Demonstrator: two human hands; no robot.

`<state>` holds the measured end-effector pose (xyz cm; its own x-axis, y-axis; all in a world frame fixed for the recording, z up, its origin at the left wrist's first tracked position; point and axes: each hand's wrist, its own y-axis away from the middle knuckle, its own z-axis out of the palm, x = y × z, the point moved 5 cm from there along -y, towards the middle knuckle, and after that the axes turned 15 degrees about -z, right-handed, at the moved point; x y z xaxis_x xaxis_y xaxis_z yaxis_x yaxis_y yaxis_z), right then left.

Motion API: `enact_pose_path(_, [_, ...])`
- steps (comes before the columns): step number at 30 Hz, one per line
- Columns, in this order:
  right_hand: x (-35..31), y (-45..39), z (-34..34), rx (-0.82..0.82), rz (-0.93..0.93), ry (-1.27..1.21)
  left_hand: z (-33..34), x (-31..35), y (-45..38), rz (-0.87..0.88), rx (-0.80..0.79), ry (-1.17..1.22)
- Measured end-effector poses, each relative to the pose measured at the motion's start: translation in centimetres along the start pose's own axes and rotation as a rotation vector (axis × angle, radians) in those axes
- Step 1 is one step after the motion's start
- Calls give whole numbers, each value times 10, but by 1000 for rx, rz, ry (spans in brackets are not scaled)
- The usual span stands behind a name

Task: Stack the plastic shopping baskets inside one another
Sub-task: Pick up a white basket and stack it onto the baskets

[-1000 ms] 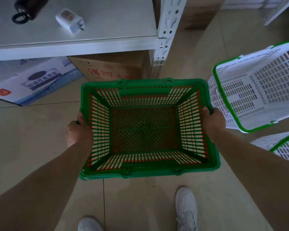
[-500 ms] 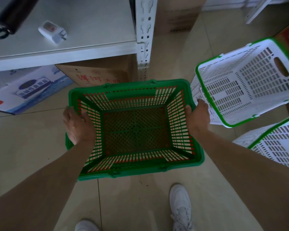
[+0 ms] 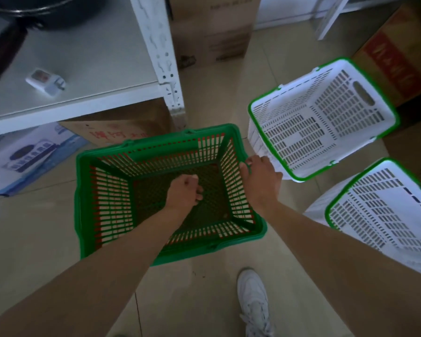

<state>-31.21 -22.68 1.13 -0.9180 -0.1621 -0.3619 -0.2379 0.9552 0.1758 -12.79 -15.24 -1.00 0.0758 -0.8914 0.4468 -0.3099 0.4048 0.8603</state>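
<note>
A green plastic basket [image 3: 107, 198] sits on the floor in the middle, with red slats of another basket showing through its walls. My left hand [image 3: 185, 189] hovers over its inside, curled into a fist with nothing in it. My right hand [image 3: 260, 177] grips the green basket's right rim, fingers hooked over the edge. A white basket with a green rim [image 3: 326, 120] lies tilted to the right, close to my right hand. A second white basket [image 3: 384, 210] lies tilted below it at the right edge.
A white metal shelf [image 3: 83, 69] with a small white charger [image 3: 46, 82] stands at upper left, its post [image 3: 161, 54] just behind the green basket. Cardboard boxes [image 3: 212, 27] stand behind and under the shelf. My white shoe [image 3: 253, 300] is on the tiled floor below.
My left hand has let go of the green basket's left rim and moved over its middle as a fist. The right hand keeps its grip. The view has shifted, showing more of the white baskets.
</note>
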Motion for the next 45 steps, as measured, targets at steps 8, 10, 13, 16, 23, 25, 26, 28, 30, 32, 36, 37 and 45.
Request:
enact_pose_path(8, [65, 36, -23, -3, 181, -153, 109, 17, 50, 1, -156, -30])
enact_pose_path(10, [84, 46, -32, 16, 222, -172, 138, 19, 62, 2, -199, -38])
enact_pose_path(13, [118, 61, -45, 41, 275, -176, 178, 22, 78, 13, -251, -59])
enact_pose_path(16, [151, 74, -59, 59, 355, -198, 214, 25, 89, 55, -250, -148])
enact_pose_path(23, [223, 104, -80, 122, 510, -262, 296, 27, 105, 109, -295, -287])
enact_pose_path(25, [242, 112, -84, 131, 559, -272, 318, 27, 109, 121, -309, -332])
enact_pose_path(26, [251, 116, -86, 139, 590, -285, 330, 26, 111, 120, -318, -354])
enact_pose_path(28, [269, 123, -90, 154, 638, -296, 352, 26, 115, 107, -329, -389])
enact_pose_path(30, [287, 132, -93, 155, 662, -291, 370, 25, 118, 90, -324, -410])
enact_pose_path(32, [305, 142, -97, 159, 688, -289, 387, 24, 119, 125, -316, -498])
enact_pose_path(36, [342, 169, -98, 155, 791, -331, 419, 20, 117, 352, -253, -986])
enact_pose_path(37, [351, 176, -98, 138, 814, -335, 424, 20, 117, 415, -211, -1088])
enact_pose_path(45, [419, 224, -88, 201, 979, -410, 464, 23, 98, 630, -15, -1208])
